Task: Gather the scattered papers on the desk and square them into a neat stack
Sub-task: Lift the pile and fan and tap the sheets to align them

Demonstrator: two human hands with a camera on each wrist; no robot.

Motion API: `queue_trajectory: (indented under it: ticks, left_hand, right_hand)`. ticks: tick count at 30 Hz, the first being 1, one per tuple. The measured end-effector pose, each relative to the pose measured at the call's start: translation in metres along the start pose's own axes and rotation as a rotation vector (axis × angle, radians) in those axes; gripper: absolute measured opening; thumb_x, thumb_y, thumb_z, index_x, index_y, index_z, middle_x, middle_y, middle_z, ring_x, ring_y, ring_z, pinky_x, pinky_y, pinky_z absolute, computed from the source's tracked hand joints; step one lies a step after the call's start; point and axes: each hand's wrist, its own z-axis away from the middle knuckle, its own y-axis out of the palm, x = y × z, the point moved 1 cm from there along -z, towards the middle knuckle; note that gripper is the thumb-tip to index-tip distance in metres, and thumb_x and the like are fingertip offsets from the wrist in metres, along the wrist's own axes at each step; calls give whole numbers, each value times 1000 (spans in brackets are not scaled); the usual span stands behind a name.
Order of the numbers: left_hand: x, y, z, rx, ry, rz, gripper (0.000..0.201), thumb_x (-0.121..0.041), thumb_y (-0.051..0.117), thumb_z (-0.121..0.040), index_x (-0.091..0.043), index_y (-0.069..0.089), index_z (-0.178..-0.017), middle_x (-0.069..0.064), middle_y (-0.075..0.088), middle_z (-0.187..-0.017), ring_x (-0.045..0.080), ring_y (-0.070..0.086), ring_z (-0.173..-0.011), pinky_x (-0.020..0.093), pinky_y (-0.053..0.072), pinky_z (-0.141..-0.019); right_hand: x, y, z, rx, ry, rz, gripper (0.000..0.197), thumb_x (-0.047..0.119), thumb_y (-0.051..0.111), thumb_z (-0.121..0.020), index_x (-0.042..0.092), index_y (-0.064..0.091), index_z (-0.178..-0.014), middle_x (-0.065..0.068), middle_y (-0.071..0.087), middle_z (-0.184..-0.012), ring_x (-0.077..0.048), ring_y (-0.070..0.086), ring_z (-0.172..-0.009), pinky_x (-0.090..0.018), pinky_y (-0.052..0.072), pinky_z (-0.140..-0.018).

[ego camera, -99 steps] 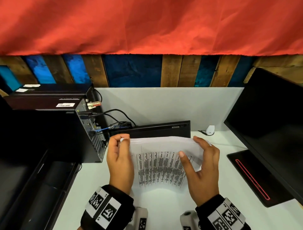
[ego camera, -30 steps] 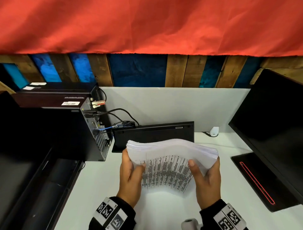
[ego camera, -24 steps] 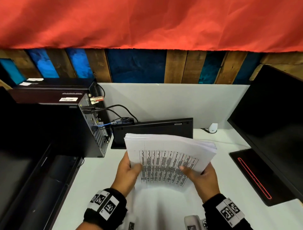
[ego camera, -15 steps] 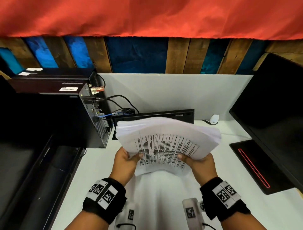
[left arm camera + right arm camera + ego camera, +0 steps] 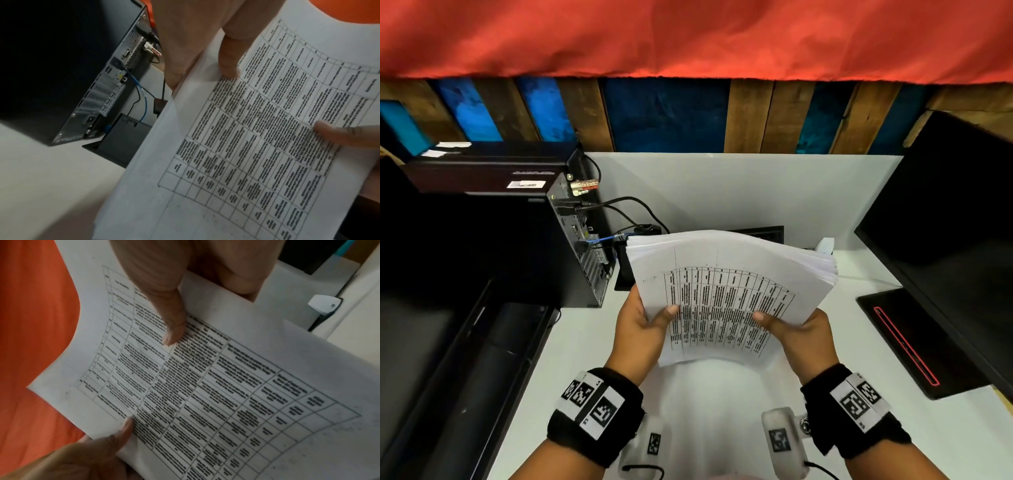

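Papers [image 5: 726, 291] sit bundled in both my hands above the white desk [image 5: 585, 342], lifted clear of it and tilted so the printed table on the top sheet faces me. From the head camera I see my left hand [image 5: 638, 325] gripping the stack's left edge, thumb laid across the top sheet and the other fingers hidden underneath; my right hand [image 5: 799, 337] grips the lower right corner the same way, thumb on top. The far edges of the sheets look roughly level, fanned a little at the right corner. Behind the stack stands a black computer tower [image 5: 534, 240] with its cables, and a dark monitor [image 5: 945, 222] stands to the right. On the left wrist camera the left thumb presses flat on the sheet's margin while the palm runs along the paper edge, and the other hand's thumb tip [image 5: 329, 128] touches the page from the right; the tower's rear panel [image 5: 107, 91] is beside the stack. On the right wrist camera my right thumb [image 5: 170, 324] bears down on the printed grid with curled fingers behind the sheets, and the left thumb [image 5: 123, 431] pins the opposite edge.
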Motion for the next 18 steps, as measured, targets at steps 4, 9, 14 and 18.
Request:
queue_trajectory:
  ticks: [4, 9, 14, 18]
  left_hand:
    - [27, -6, 5, 32, -88, -26, 50, 14, 67, -80, -20, 57, -115, -5, 71, -109, 3, 69, -98, 18, 55, -84]
    - [72, -12, 5, 116, -319, -180, 37, 9, 76, -74, 5, 67, -110, -1, 74, -83, -1, 69, -61, 24, 55, -60]
    - [108, -23, 6, 248, -432, -416, 43, -11, 88, -63, -22, 67, -100, 5, 75, -105, 16, 70, -94, 41, 52, -98]
    - [112, -20, 3, 157, -372, -419, 29, -9, 78, -78, -19, 68, -104, 9, 72, -110, 20, 67, -103, 30, 48, -97]
  right_hand:
    - [-28, -6, 2, 61, 90, 40, 35, -14, 77, -66, 16, 71, -84, 10, 76, -73, -4, 72, -69, -13, 54, -60]
    - [-83, -15, 1, 122, 336, 200, 42, -8, 85, -57, 21, 69, -81, 4, 74, -84, -17, 71, -84, -33, 56, -82]
    - [-122, -22, -6, 207, 487, 339, 78, 38, 97, -23, 26, 66, -93, -1, 72, -101, -22, 67, -101, -37, 52, -94]
    - [-110, -18, -6, 108, 430, 324, 44, 25, 91, -54, 35, 60, -84, 1, 67, -96, -21, 63, -97, -32, 48, -91]
